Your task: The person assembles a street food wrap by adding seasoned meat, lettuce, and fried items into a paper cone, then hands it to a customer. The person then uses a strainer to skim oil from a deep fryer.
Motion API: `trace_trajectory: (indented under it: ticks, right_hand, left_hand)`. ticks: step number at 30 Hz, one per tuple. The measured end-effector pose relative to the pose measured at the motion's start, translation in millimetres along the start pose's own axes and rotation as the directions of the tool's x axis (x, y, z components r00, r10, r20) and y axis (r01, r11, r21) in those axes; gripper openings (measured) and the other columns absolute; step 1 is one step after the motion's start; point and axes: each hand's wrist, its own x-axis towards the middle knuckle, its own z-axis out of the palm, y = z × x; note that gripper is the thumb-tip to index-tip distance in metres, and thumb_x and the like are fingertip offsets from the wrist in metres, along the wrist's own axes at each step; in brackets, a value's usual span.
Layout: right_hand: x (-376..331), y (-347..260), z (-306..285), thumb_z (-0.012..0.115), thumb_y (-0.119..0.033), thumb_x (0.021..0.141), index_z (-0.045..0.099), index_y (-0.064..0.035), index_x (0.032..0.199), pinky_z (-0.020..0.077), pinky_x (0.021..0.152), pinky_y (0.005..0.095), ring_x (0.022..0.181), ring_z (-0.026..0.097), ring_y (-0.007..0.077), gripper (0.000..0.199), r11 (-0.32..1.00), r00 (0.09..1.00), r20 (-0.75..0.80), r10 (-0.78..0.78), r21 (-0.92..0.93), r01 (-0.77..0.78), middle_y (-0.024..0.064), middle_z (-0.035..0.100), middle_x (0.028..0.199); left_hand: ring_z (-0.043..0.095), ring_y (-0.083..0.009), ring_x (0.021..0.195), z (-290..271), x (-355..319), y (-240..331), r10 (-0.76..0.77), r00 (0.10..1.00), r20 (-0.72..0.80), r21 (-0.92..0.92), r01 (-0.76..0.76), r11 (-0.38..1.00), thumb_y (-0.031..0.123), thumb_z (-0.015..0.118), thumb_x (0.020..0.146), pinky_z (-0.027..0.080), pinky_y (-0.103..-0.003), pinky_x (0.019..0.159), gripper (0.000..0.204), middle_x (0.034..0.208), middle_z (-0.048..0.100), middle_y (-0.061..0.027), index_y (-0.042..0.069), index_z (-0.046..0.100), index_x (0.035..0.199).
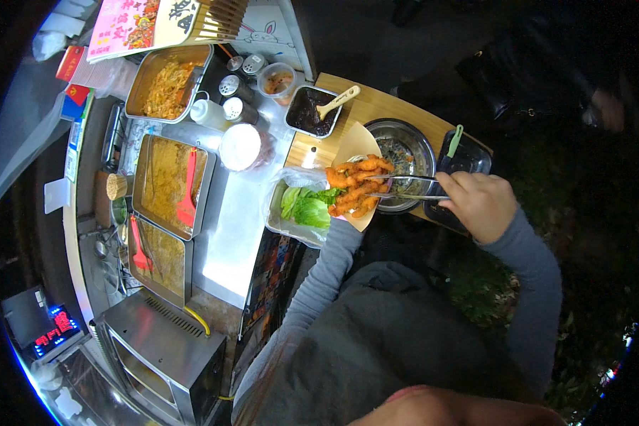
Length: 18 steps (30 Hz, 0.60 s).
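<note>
A brown paper pouch filled with orange-brown fried strips is held up over the wooden board's near edge. My left sleeve reaches up to its underside; the pouch and food hide my left hand and its fingers. In my right hand, closed fingers grip metal tongs, whose tips touch the strips. Behind the tongs sits a round steel bowl with bits of seasoning on its inside. Green lettuce leaves lie in a plastic-lined tray directly left of the pouch.
On the wooden board stand a dark sauce tray with a spoon and a black tray with a green-handled tool. Left are shakers, a lidded tub, two crumb pans with red spatulas, a shredded-food pan and a steel appliance.
</note>
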Motion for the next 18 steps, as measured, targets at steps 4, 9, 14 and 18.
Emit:
trace_trajectory:
  ticks: [4, 9, 14, 18]
  right_hand:
    - [-20, 19, 2, 0.071, -0.024, 0.079, 0.057, -0.0005, 0.118, 0.0519, 0.062, 0.0346, 0.073, 0.063, 0.0243, 0.048, 0.981, 0.982, -0.048, 0.185, 0.062, -0.182, 0.0112, 0.061, 0.086]
    - [-19, 45, 96, 0.072, -0.028, 0.079, 0.055, 0.0003, 0.119, 0.0524, 0.069, 0.0372, 0.083, 0.064, 0.0282, 0.052, 0.935, 0.926, 0.131, 0.354, -0.022, -0.354, 0.0133, 0.062, 0.095]
    - [-7, 48, 220, 0.073, -0.03, 0.077, 0.056, -0.0037, 0.121, 0.0484, 0.084, 0.039, 0.106, 0.053, 0.0285, 0.054, 0.932, 0.908, 0.231, 0.349, 0.015, -0.362, 0.0112, 0.057, 0.108]
    - [-3, 50, 250, 0.075, -0.035, 0.074, 0.054, -0.0064, 0.125, 0.0395, 0.089, 0.0396, 0.109, 0.047, 0.0269, 0.062, 0.962, 0.957, 0.119, 0.265, 0.03, -0.27, 0.0077, 0.053, 0.105]
  left_hand:
    - [0.041, -0.0307, 0.127, 4, -3, 1, -0.002, 0.993, 0.115, -0.133, 0.018, 0.991, 0.029, 0.037, 0.101, 0.038, -0.048, 0.107, 0.042, 0.139, 0.04, -0.0148, 0.007, 0.034, 0.137]
    - [0.043, -0.0267, 0.126, 13, -5, 11, -0.008, 0.998, 0.054, 0.175, -0.002, 0.985, 0.027, 0.039, 0.101, 0.04, -0.042, 0.107, 0.043, 0.137, 0.041, -0.0135, 0.007, 0.032, 0.138]
    - [0.037, -0.0268, 0.131, 13, -10, 21, -0.036, 0.993, 0.113, 0.567, -0.035, 0.823, 0.034, 0.033, 0.102, 0.033, -0.046, 0.111, 0.046, 0.14, 0.038, -0.0119, 0.01, 0.029, 0.141]
    - [0.034, -0.0273, 0.133, 13, -19, 20, 0.03, 0.996, 0.084, 0.592, -0.074, 0.802, 0.032, 0.035, 0.102, 0.029, -0.052, 0.112, 0.045, 0.143, 0.035, -0.0108, 0.013, 0.029, 0.141]
